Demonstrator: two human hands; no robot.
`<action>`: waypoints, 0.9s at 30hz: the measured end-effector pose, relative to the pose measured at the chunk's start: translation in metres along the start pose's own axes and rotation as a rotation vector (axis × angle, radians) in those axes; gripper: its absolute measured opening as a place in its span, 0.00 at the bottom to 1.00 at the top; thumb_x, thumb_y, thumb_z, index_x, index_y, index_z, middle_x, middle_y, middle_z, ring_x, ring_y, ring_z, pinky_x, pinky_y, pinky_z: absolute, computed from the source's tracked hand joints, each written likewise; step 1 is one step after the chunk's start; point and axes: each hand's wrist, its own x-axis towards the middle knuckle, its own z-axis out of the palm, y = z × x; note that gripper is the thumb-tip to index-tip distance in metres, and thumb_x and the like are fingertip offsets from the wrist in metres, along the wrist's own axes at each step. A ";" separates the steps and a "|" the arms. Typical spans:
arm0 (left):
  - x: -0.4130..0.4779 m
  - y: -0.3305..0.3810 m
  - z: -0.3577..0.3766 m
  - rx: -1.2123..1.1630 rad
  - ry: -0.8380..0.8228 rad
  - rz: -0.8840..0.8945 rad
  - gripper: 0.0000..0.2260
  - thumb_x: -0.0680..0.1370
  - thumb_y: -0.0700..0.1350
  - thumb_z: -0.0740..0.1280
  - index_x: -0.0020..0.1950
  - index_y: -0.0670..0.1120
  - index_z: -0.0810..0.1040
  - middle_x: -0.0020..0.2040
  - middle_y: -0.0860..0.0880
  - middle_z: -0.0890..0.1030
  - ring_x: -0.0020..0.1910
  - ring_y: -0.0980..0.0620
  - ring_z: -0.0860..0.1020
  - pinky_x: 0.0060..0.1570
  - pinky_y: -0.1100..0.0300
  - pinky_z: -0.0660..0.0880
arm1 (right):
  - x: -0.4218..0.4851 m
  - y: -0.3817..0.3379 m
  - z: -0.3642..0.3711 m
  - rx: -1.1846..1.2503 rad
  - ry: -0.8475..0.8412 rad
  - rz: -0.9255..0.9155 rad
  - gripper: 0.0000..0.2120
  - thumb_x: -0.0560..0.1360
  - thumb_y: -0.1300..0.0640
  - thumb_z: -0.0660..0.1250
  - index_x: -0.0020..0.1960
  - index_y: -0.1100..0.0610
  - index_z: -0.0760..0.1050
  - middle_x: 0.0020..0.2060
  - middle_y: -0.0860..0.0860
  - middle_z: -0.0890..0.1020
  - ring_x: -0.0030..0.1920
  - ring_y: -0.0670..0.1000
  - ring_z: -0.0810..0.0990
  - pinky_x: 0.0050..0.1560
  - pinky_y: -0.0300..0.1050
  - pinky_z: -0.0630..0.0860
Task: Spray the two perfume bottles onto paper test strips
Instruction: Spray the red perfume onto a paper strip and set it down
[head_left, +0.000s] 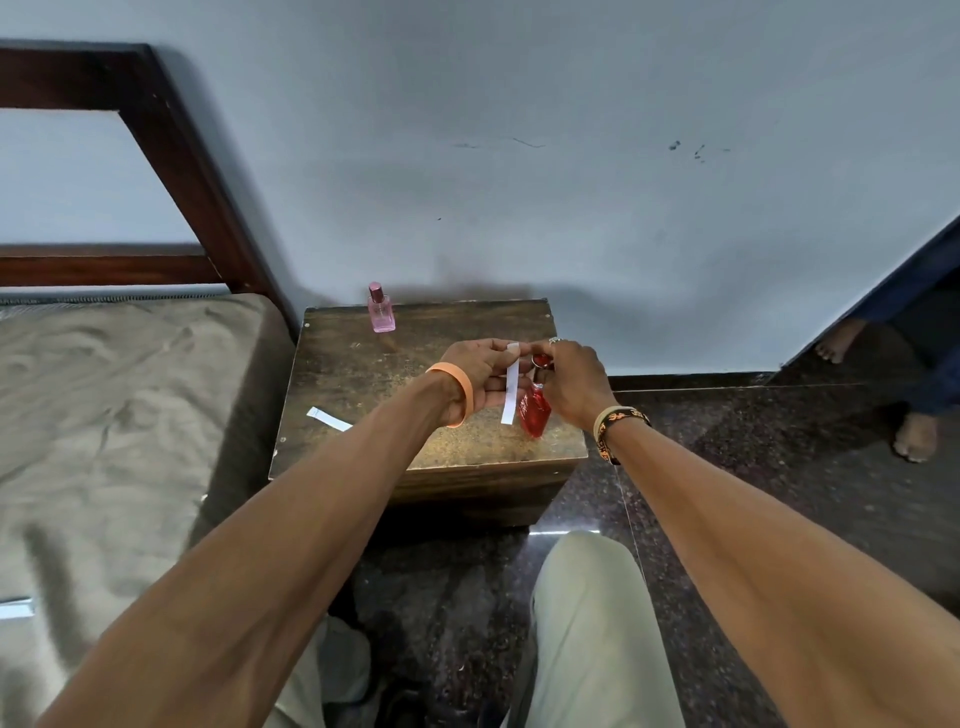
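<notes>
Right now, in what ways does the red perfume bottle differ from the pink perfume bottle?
The red perfume bottle is held by the right hand and leans. The pink perfume bottle stands upright, untouched, near the back edge of the wooden table. The red perfume bottle is deep in colour, while the pink perfume bottle is pale. Both are small, see-through and hold coloured liquid.

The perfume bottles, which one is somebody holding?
The red bottle, in the right hand. The pink bottle stands alone at the table's back edge.

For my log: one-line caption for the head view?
Left hand holds a paper strip beside the red bottle in the right hand; pink bottle stands behind.
</notes>
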 end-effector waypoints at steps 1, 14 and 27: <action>0.000 -0.001 0.000 -0.004 -0.003 0.000 0.08 0.80 0.38 0.64 0.56 0.39 0.80 0.52 0.39 0.84 0.53 0.39 0.82 0.53 0.45 0.80 | 0.000 0.000 0.000 -0.001 0.001 -0.003 0.18 0.77 0.68 0.66 0.65 0.56 0.78 0.56 0.54 0.83 0.56 0.55 0.81 0.58 0.51 0.79; 0.003 -0.006 0.002 0.005 -0.008 -0.008 0.08 0.80 0.38 0.64 0.56 0.39 0.81 0.53 0.40 0.84 0.53 0.39 0.82 0.55 0.44 0.79 | -0.005 0.007 0.008 -0.026 -0.014 0.041 0.19 0.79 0.69 0.63 0.66 0.56 0.76 0.57 0.56 0.82 0.57 0.56 0.80 0.57 0.48 0.76; 0.006 -0.006 -0.004 0.004 -0.003 -0.019 0.08 0.80 0.39 0.64 0.57 0.40 0.80 0.52 0.40 0.84 0.53 0.41 0.82 0.56 0.45 0.78 | -0.002 0.008 0.013 -0.041 -0.019 0.065 0.19 0.80 0.61 0.65 0.70 0.56 0.72 0.61 0.57 0.80 0.62 0.57 0.79 0.61 0.50 0.75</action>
